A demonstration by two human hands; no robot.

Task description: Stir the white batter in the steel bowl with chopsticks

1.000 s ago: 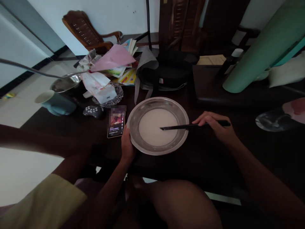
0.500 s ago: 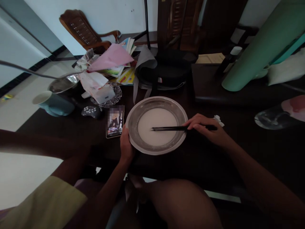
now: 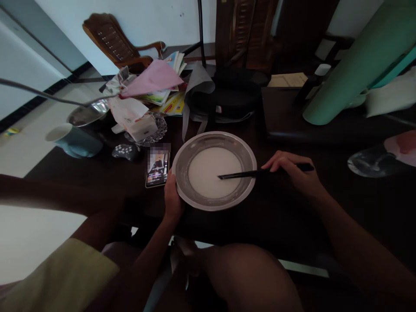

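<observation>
A wide metal bowl [image 3: 182, 182] stands on the dark table, with a pale, milky mixture [image 3: 211, 167] in it. My left hand [image 3: 172, 195] grips the bowl's left rim, thumb at the edge and the other fingers hidden against its side. Dark chopsticks [image 3: 247, 174] are held together in my right hand [image 3: 290, 170], just beyond the bowl's right rim. They slant over that rim, and their tips touch the mixture near its middle. Left of the bowl lies a phone [image 3: 157, 170] with its screen lit, close to my left hand.
Another person's arm [image 3: 48, 197] reaches in from the left. A blue mug [image 3: 78, 141], a game controller [image 3: 125, 151], a tissue pack [image 3: 139, 123] on a glass dish and a black bag [image 3: 234, 97] stand behind. At right are a green cylinder [image 3: 344, 82] and a clear bottle [image 3: 367, 162].
My right hand has shifted to the right, away from the rim, drawing the chopsticks' tips rightward through the mixture. My left hand and the bowl stay nearly in place.
</observation>
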